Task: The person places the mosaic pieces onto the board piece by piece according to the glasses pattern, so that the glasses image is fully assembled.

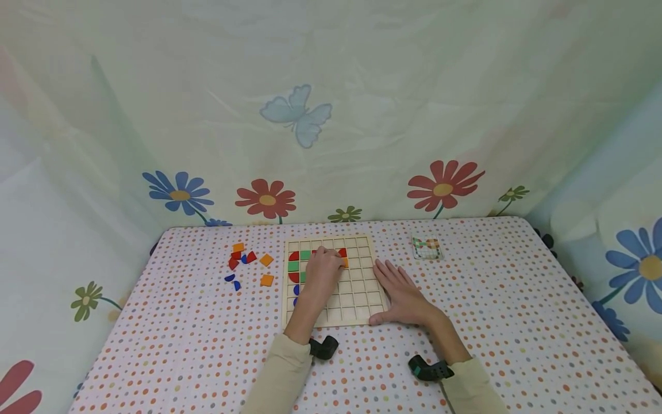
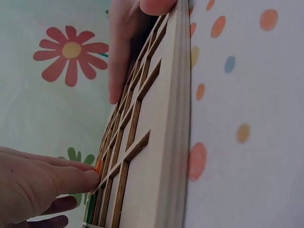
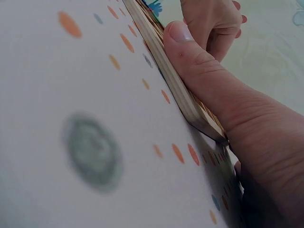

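Observation:
A wooden grid board [image 1: 362, 302] lies on the table, with red, green, orange and blue tiles in its left and upper cells. My left hand [image 1: 323, 270] reaches over the board, pinching an orange square tile [image 1: 345, 263] at a cell right of the middle. In the left wrist view, that orange tile [image 2: 99, 166] shows as a sliver at the fingertips. My right hand [image 1: 405, 296] rests along the board's right edge with its fingers spread. Its thumb [image 3: 190, 50] lies on the front rim near the corner. The left hand covers part of the tile rows.
Left of the board lie loose tiles: orange squares [image 1: 266, 280], red pieces [image 1: 251, 256] and blue half-rounds [image 1: 237, 285]. A small pattern card [image 1: 427, 248] lies at the back right. The dotted tablecloth [image 1: 181, 333] covers the table, up to a flowered curtain [image 1: 362, 161] behind it.

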Demonstrator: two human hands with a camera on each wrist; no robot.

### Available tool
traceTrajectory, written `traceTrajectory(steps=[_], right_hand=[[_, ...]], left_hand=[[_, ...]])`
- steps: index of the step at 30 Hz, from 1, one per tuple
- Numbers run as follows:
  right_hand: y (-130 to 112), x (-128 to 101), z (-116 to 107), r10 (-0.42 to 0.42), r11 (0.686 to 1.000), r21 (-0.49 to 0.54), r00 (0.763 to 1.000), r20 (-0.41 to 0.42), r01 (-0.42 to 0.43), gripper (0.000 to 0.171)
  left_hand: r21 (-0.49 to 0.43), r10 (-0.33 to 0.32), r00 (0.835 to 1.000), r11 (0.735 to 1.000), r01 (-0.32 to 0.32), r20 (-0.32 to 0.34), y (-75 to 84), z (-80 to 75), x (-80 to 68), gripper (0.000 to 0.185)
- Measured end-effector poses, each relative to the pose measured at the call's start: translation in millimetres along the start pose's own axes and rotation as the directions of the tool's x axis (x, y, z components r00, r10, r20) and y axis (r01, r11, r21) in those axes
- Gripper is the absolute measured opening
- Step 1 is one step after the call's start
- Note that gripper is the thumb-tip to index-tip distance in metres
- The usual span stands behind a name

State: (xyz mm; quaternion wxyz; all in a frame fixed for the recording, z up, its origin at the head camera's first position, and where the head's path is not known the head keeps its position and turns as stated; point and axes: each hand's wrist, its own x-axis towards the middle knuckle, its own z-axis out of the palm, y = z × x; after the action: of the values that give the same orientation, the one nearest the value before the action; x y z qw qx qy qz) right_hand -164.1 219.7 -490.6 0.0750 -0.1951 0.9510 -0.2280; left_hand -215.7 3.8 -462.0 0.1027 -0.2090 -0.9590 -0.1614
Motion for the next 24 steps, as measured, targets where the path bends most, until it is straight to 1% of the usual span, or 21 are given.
traceTrajectory(steps=[4, 7, 8, 11, 13, 14, 16, 18, 20, 22, 24], right_hand=[[0.7, 0.6, 0.9, 0.016, 1.000, 0.004, 1.000, 0.012, -0.016, 0.130], [0.7, 0.8, 1.4, 0.013, 1.000, 0.011, 1.000, 0.008, -0.013, 0.129], [0.5, 0.6, 1.4, 0.012, 1.000, 0.014, 1.000, 0.005, -0.012, 0.129], [-0.2, -0.1, 1.0, 0.010, 1.000, 0.014, 1.000, 0.002, -0.010, 0.129], [-0.6, -0.5, 0.3, 0.007, 1.000, 0.014, 1.000, -0.005, -0.007, 0.129], [-0.8, -0.5, -0.1, 0.006, 1.000, 0.012, 1.000, -0.008, -0.006, 0.129], [-1.2, -0.2, -0.7, 0.005, 1.000, 0.008, 1.000, -0.014, -0.005, 0.129], [-1.9, 0.8, -0.7, 0.005, 1.000, 0.008, 1.000, -0.014, -0.005, 0.129], [-2.8, 1.4, -0.4, 0.012, 1.000, 0.008, 1.000, -0.006, -0.012, 0.129], [-2.9, 1.4, 0.1, 0.015, 1.000, 0.003, 1.000, -0.003, -0.015, 0.129], [-2.7, 0.8, 0.1, 0.017, 1.000, 0.004, 1.000, -0.002, -0.017, 0.129]], left_hand=[[-0.036, 0.012, 1.000, 0.999, -0.012, 0.000, -1.9, 1.0, -0.2, 0.010], [-0.052, 0.023, 1.000, 0.998, -0.022, 0.012, -4.0, -1.6, -1.1, 0.010], [-0.063, 0.021, 1.000, 0.998, -0.019, 0.021, -4.8, -3.7, -1.7, 0.011], [-0.133, 0.009, 0.999, 0.991, -0.002, 0.053, -10.1, -13.2, -4.6, 0.014], [-0.177, -0.005, 0.998, 0.984, 0.017, 0.063, -17.8, -21.2, -7.2, 0.018], [-0.196, -0.022, 0.997, 0.980, 0.036, 0.072, -23.1, -25.3, -8.2, 0.019], [-0.228, -0.065, 0.996, 0.971, 0.079, 0.066, -38.9, -33.3, -11.3, 0.022], [-0.233, -0.131, 0.990, 0.962, 0.140, 0.052, -60.2, -40.9, -16.5, 0.025], [-0.232, -0.211, 0.977, 0.949, 0.215, 0.041, -85.6, -47.7, -25.1, 0.028], [-0.227, -0.279, 0.960, 0.933, 0.278, 0.028, -112.3, -53.8, -36.5, 0.029], [-0.205, -0.325, 0.946, 0.924, 0.322, 0.018, -136.3, -59.8, -47.6, 0.030]])
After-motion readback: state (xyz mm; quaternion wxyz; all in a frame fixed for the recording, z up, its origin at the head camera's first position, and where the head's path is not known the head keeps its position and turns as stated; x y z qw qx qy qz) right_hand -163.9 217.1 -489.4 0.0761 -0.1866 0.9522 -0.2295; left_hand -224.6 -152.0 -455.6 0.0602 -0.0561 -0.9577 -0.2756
